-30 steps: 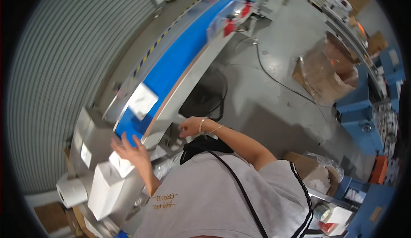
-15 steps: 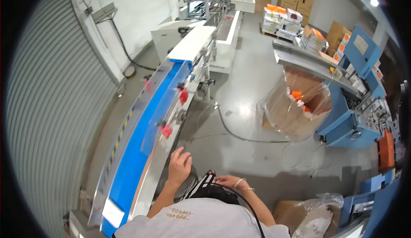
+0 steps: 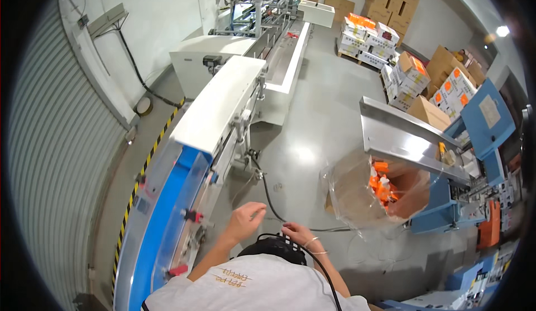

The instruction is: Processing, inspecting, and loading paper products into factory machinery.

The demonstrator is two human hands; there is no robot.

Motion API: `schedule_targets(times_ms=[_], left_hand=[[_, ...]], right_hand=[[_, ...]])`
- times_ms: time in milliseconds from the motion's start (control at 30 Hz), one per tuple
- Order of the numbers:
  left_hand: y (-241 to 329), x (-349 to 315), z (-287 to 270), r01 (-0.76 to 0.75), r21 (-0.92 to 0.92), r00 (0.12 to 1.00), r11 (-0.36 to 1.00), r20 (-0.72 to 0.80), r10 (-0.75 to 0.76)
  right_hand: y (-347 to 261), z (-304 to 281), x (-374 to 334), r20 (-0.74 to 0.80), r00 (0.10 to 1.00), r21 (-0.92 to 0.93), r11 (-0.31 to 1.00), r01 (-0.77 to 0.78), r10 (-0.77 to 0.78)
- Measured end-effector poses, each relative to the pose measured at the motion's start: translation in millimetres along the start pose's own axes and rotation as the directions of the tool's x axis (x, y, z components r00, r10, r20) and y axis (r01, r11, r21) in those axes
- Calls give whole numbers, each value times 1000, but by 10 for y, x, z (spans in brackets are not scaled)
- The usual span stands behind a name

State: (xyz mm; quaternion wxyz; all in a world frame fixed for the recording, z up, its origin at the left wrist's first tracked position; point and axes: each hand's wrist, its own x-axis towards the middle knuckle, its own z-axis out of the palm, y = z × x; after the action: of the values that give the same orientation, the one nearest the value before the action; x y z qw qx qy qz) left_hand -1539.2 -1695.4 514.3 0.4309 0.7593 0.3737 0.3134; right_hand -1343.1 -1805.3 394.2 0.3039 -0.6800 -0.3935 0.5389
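Conveyor belt [image 3: 156, 216], long, narrow, bright blue, runs near the left hand [image 3: 245, 221].

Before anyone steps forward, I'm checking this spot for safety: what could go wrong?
The black cable on the floor ahead might catch a foot. The left forearm, near the conveyor and its red knobs, could bump one. Loose clear plastic around the carton might snag someone passing.

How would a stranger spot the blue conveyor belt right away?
Find the ribbed grey shutter on the left. Beyond the yellow-and-black striped band to its right, and left of the person's left hand, lies the conveyor belt. It is the long, bright blue strip between clear guard panels, unlike the white cover at its far end.
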Motion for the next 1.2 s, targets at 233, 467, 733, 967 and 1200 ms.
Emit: schedule_targets(times_ms=[233, 467, 733, 967, 1200], left_hand=[[-280, 1871, 693, 7, 34, 990, 999, 139, -11], [-219, 3986, 1517, -387, 197, 866, 901, 413, 282], [-898, 6188, 1776, -206, 510, 890, 835, 453, -57], [-1288, 8452, 2103, -155, 492, 919, 857, 390, -58], [-1045, 10210, 2924, -435, 261, 843, 862, 454, 288]], right_hand=[[-912, -1581, 610, -23, 954, -477, 842, 251, -298], [-1777, -3422, 1039, -163, 934, -165, 942, 291, -317], [-2315, -4798, 1980, -327, 858, -496, 845, 201, -396], [-2509, -5943, 3132, -383, 906, -408, 913, 10, -181], [-3257, -6944, 4665, -306, 941, -252, 965, 70, -148]])
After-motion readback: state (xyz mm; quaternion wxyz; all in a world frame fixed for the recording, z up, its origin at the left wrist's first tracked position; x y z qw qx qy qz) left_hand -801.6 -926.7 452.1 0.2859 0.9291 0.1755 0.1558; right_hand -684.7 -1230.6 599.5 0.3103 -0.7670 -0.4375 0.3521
